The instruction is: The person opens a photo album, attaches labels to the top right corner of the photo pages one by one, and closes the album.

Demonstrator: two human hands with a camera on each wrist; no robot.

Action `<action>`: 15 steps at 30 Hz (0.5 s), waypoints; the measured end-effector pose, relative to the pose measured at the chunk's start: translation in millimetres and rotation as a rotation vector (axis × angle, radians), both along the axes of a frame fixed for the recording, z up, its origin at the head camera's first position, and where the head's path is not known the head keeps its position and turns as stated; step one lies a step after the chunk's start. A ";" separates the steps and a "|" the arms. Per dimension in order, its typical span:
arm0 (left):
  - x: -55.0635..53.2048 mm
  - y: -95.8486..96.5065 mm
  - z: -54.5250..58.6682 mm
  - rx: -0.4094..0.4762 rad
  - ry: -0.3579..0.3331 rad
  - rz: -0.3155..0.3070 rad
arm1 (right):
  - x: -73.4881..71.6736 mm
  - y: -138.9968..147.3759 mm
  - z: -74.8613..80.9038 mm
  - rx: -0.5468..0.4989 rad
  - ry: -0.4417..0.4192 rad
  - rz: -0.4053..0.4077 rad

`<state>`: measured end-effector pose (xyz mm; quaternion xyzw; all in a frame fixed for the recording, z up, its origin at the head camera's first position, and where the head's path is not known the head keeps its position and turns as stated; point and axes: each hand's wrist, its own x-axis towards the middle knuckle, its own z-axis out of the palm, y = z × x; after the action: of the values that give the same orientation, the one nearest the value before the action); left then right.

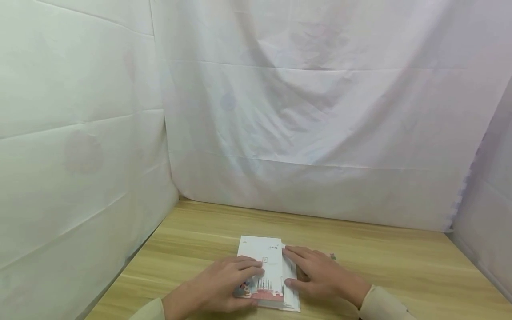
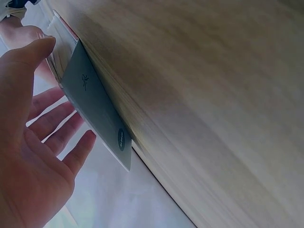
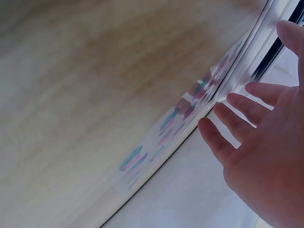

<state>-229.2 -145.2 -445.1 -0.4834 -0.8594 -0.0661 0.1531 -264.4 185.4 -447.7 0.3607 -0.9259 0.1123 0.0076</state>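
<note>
A thick book (image 1: 272, 266) with a white cover, small black print and a pink and blue picture lies on the wooden table. My left hand (image 1: 232, 282) rests on its left part, fingers across the cover and thumb near the front edge. In the left wrist view, the left hand (image 2: 35, 147) has loosely straight fingers beside the book's blue-grey printed cover (image 2: 95, 104). My right hand (image 1: 320, 273) lies at the book's right edge, thumb and forefinger spread by the white pages (image 1: 291, 266). In the right wrist view, the right hand (image 3: 266, 137) has its fingers extended.
A clear sheet with turquoise and pink patterns (image 3: 171, 123) lies flat on the table; a small coloured bit (image 1: 333, 256) shows past the right hand. White cloth hangs behind (image 1: 312, 133) and on the left (image 1: 80, 133). The wooden tabletop (image 1: 208, 222) reaches the cloth.
</note>
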 end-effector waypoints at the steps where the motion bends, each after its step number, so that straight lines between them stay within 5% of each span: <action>1: 0.1 0.0 0.1 0.002 -0.003 -0.001 | 0.0 0.0 -0.1 0.003 0.000 0.000; 15: 0.9 -0.9 -0.2 0.049 0.005 -0.005 | -2.4 0.6 -3.7 0.014 -0.019 -0.005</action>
<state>-228.4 -146.1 -445.3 -0.4817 -0.8560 -0.0864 0.1668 -266.7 186.0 -451.4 0.3573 -0.9276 0.1090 -0.0033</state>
